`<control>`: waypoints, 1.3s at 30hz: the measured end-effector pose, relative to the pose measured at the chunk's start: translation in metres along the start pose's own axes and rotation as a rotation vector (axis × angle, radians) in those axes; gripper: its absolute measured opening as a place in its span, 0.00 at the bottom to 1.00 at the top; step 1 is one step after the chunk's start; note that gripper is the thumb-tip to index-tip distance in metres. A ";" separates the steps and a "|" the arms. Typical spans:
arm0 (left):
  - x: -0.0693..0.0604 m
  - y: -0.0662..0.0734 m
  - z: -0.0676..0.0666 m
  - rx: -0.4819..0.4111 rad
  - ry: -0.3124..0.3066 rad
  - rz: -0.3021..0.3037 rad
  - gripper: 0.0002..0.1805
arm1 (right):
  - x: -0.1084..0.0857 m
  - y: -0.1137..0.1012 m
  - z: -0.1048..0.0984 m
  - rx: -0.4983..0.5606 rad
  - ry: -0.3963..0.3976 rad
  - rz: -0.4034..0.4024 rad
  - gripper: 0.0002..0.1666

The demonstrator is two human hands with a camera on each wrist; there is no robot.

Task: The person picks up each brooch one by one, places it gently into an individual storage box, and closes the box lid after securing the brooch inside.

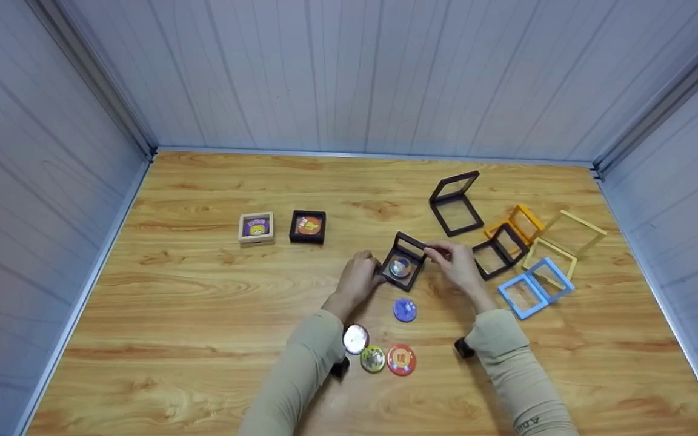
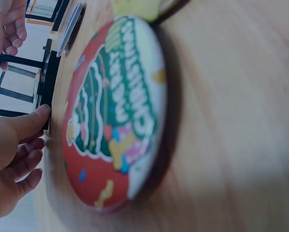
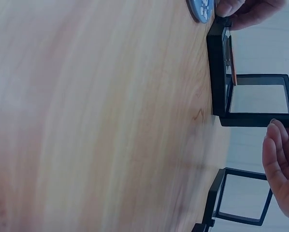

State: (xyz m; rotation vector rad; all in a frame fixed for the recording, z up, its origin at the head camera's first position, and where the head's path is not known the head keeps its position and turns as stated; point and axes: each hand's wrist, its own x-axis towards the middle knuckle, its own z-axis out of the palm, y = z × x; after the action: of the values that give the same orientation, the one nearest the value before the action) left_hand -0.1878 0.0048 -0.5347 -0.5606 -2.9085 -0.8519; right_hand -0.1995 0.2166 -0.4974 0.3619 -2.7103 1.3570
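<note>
A small black hinged display frame point(image 1: 406, 279) stands half unfolded on the table, a round badge point(image 1: 400, 267) lying on the clear film of its lower half. My left hand point(image 1: 358, 278) holds the lower half by its left side; in the left wrist view the thumb point(image 2: 36, 121) presses its edge. With the fingertips of my right hand point(image 1: 455, 263) I pinch the corner of the raised lid point(image 3: 258, 120). Just in front of the frame lies a blue-purple badge point(image 1: 405, 310). Nearest the left wrist camera is a Christmas-tree badge point(image 2: 110, 116).
Near my left forearm lie a shiny badge point(image 1: 356, 339), a yellow-green one point(image 1: 372, 359) and a red one point(image 1: 402, 360). Unfolded black point(image 1: 458, 232), orange point(image 1: 531, 223), yellow point(image 1: 585, 242) and blue frames point(image 1: 523, 313) stand right. Closed beige point(image 1: 257, 241) and black frames point(image 1: 308, 240) sit left.
</note>
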 end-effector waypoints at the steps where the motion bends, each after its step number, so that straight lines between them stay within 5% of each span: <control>1: 0.000 0.000 0.000 0.000 0.000 0.001 0.09 | 0.000 0.000 0.000 0.002 -0.004 -0.002 0.11; 25: 0.000 0.000 -0.002 -0.010 0.011 0.016 0.09 | -0.018 -0.003 0.015 -0.002 -0.169 -0.054 0.10; 39: 0.001 -0.001 -0.001 0.021 0.008 0.035 0.09 | -0.020 -0.004 0.021 -0.125 -0.271 -0.090 0.08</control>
State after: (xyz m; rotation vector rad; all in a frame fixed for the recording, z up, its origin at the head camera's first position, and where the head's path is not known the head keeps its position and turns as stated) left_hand -0.1889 0.0036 -0.5343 -0.6032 -2.8873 -0.8170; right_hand -0.1784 0.2010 -0.5112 0.6936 -2.9328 1.1849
